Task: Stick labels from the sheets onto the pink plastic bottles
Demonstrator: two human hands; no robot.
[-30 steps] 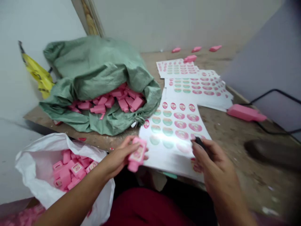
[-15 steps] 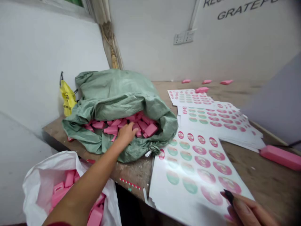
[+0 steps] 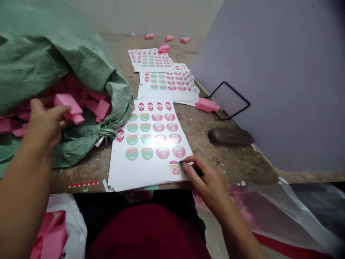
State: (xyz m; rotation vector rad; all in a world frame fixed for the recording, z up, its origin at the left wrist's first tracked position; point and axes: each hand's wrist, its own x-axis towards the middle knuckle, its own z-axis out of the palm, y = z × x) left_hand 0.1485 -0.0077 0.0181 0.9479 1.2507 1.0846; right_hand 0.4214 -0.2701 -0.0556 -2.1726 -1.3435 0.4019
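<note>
So the person's left hand has a pink bottle gripped thumb-against-fingers, right at the mouth of the green sack. Its neck points out of the opening, and holding it by the body probably keeps the front face easy to get at. The right hand is pinching a small black tool, tip by a sticker low on the top sheet. Fingertip grip, I'd guess, because the label edge is thin and fiddly.

The sheet lies flat near the front edge of the counter, likely for short reach, with the sack just beside it on the left. The white bag sits below with more pink pieces inside, mouth up, kinda handy for dropping stuff in.
</note>
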